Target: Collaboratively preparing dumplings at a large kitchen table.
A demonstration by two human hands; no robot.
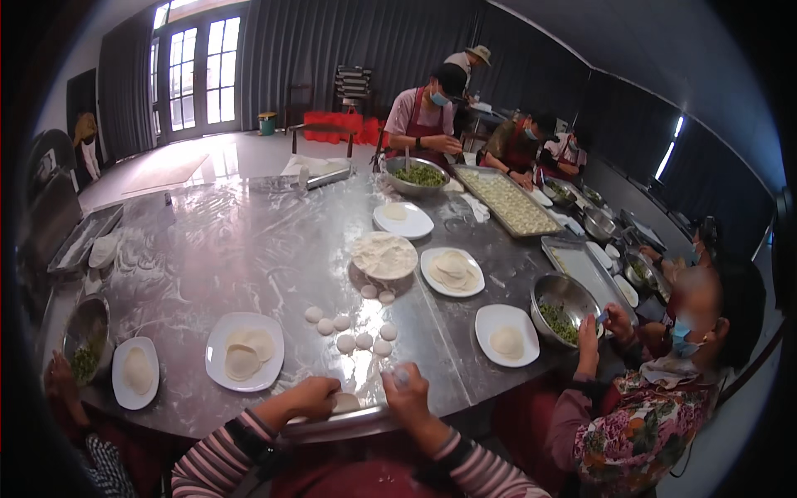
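My left hand [317, 398] pinches the edge of a flat dough round [345, 403] at the front of the steel table. Beside it on the right, my right hand [408, 391] is closed around a small rolling pin [399, 375], its end pointing up. Several small flattened dough pieces [363, 340] lie on the table just beyond my hands. Behind them stands a bowl of white flour [385, 254]. A white plate [245, 380] with overlapping dough wrappers [248, 355] lies beyond my left hand. Another plate [507, 361] with wrappers is on the right.
At my right a masked co-worker [647, 398] works by a steel bowl [563, 283] of chopped green filling. Another person's hand touches a similar bowl [103, 311] at far left. A tray of dumplings [504, 199] lies at the back right, with more co-workers around the table.
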